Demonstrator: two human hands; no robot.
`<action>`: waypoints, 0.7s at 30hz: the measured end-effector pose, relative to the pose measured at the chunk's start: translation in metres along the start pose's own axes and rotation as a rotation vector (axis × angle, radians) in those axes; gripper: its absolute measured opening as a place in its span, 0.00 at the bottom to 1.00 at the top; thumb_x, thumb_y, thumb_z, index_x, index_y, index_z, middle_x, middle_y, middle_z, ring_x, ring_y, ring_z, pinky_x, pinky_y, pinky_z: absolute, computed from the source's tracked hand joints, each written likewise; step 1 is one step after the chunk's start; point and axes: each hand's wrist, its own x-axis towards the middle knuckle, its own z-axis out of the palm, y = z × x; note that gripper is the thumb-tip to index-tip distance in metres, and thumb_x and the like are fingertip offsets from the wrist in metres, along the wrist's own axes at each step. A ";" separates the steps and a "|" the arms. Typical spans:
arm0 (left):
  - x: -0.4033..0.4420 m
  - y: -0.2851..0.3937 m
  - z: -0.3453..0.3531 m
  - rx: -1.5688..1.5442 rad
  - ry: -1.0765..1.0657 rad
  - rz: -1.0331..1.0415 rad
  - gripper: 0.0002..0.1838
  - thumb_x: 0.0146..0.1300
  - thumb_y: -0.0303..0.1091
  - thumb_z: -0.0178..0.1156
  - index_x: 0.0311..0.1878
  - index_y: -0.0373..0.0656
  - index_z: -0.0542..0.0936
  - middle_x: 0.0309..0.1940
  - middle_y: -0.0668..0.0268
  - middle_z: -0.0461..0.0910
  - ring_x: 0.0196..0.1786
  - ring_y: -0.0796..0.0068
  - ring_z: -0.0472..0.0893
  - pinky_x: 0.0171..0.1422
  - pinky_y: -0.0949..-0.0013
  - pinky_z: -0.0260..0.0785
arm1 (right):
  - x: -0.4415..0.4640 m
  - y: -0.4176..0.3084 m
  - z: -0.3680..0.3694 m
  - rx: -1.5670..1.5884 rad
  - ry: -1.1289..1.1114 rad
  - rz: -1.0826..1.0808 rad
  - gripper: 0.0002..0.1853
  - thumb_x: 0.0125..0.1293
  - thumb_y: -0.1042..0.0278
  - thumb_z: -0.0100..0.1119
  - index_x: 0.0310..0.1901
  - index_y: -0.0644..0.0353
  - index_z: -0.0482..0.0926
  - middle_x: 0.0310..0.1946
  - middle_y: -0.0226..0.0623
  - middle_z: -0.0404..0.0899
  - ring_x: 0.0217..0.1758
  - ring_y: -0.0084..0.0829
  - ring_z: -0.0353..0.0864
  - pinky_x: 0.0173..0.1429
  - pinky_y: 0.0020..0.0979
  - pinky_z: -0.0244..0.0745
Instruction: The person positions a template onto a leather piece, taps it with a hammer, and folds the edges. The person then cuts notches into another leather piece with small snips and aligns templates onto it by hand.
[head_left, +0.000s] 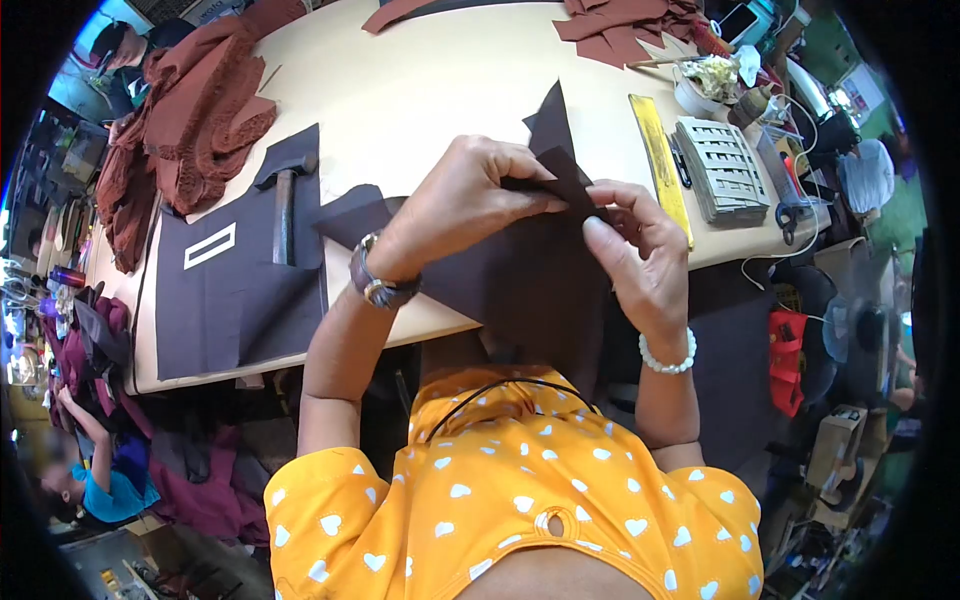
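Dark brown fabric [520, 270] hangs from both hands over the table's front edge, with a pointed corner rising above them. My left hand [480, 190], with a watch at the wrist, pinches the fabric's folded upper part. Close beside it on the right, my right hand [640, 245], wearing a beaded bracelet, has thumb and fingers closed on the same fabric. To the left lies another dark fabric piece [200, 310], with a hammer [284, 215] and a small white rectangular frame [210, 246] on it.
Reddish-brown fabric [200, 110] is heaped at the table's left. A yellow ruler [660, 165], a stack of slotted pieces [720, 170], scissors [787, 222] and a white bowl [700, 95] are at the right. A person in blue [110, 485] is at lower left.
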 end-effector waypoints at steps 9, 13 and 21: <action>-0.032 0.056 -0.073 0.402 0.569 0.098 0.07 0.53 0.27 0.65 0.35 0.35 0.83 0.26 0.70 0.80 0.29 0.86 0.74 0.34 0.81 0.65 | -0.027 -0.005 -0.022 -0.245 -0.346 -0.274 0.19 0.42 0.64 0.72 0.33 0.68 0.77 0.42 0.50 0.76 0.40 0.46 0.79 0.45 0.35 0.74; -0.077 0.102 -0.109 0.270 0.521 0.180 0.10 0.56 0.26 0.62 0.43 0.37 0.81 0.39 0.64 0.80 0.41 0.78 0.78 0.44 0.75 0.71 | -0.023 -0.047 -0.060 -0.158 -0.260 -0.489 0.19 0.44 0.66 0.71 0.36 0.67 0.76 0.42 0.48 0.77 0.42 0.41 0.79 0.46 0.32 0.73; -0.097 0.090 -0.152 1.226 0.594 0.255 0.11 0.62 0.27 0.54 0.46 0.40 0.80 0.42 0.61 0.80 0.43 0.71 0.79 0.48 0.71 0.72 | -0.003 -0.045 -0.110 -0.023 -0.129 -0.510 0.18 0.49 0.71 0.68 0.43 0.66 0.77 0.40 0.39 0.79 0.43 0.29 0.78 0.48 0.27 0.73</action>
